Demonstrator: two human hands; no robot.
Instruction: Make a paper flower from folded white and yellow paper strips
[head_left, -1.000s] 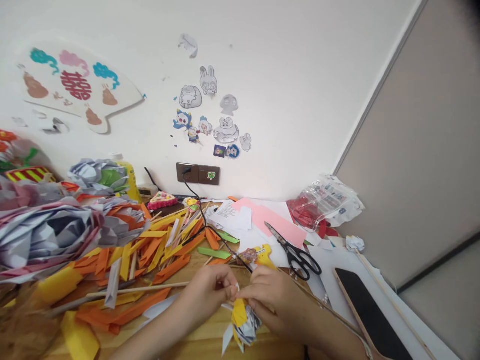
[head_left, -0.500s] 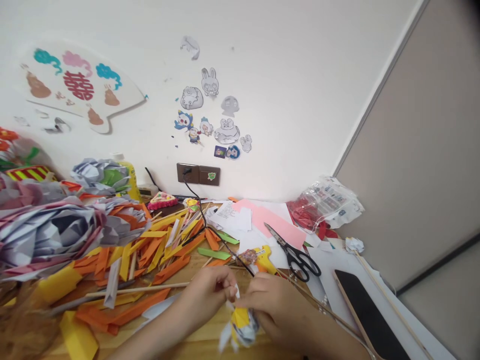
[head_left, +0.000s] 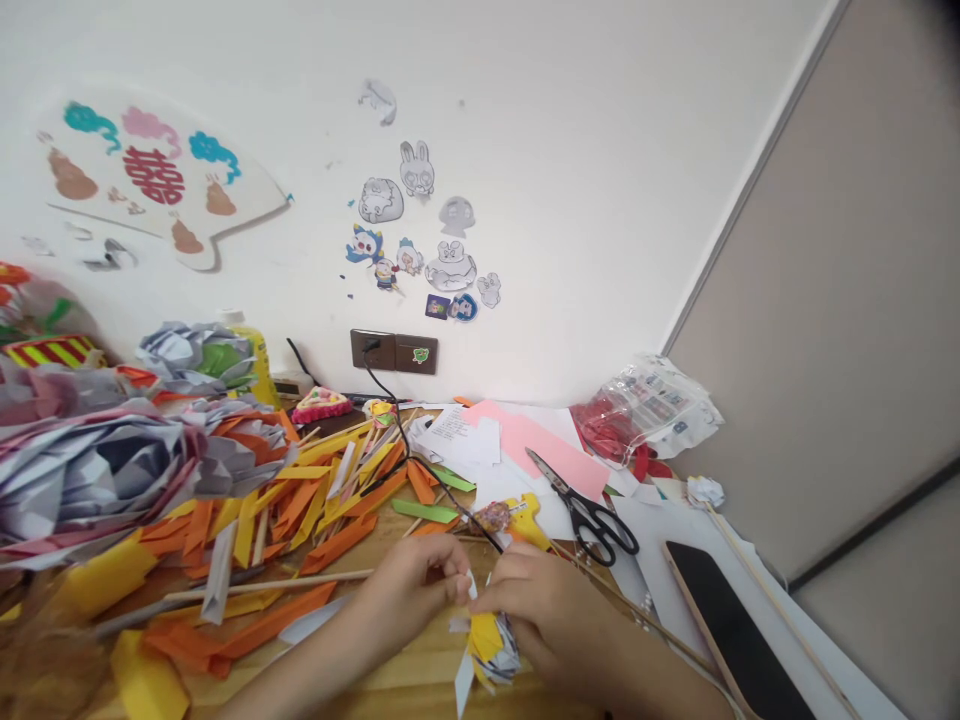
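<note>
Near the front edge of the view, my right hand is closed around the upper side of a small yellow and white folded-paper flower. Thumb and fingers of my left hand pinch a thin bit of white paper just above it. The two hands almost meet there, and my fingers partly hide where the paper joins the flower. A pointed white paper strip hangs below the flower's left side.
Folded orange and yellow paper pieces and large paper flowers cover the left. Beyond my right hand lie a yellow glue gun, its black cable and black-handled scissors. A phone rests at right.
The paper flower has turned in my fingers, showing more yellow, and a white strip now points downward from it. Both hands keep nearly the same place; the view has shifted slightly.
</note>
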